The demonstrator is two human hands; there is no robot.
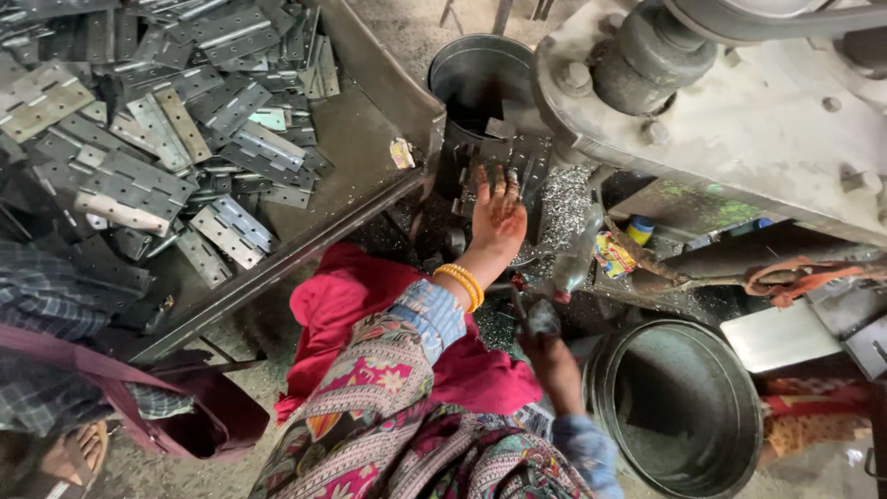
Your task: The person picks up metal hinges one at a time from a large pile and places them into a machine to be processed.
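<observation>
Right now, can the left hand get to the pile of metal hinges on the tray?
Probably yes. The left hand rests on a hinge at the machine, open. The pile of hinges lies just across the tray rim to its left, with nothing between them.

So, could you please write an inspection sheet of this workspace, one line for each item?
Surface: slanted metal tray, dusty; metal shavings under the machine.
Job's things: perforated plate at the machine, under the left hand's fingertips.
Clutter: heap of hinges on the tray; two metal buckets; small bottle.
Grippers: left hand open, flat; right hand closed on a dark handle.
Cables: nothing seen.
Surroundings: red cloth; another person's checked sleeve, bag strap.
</observation>
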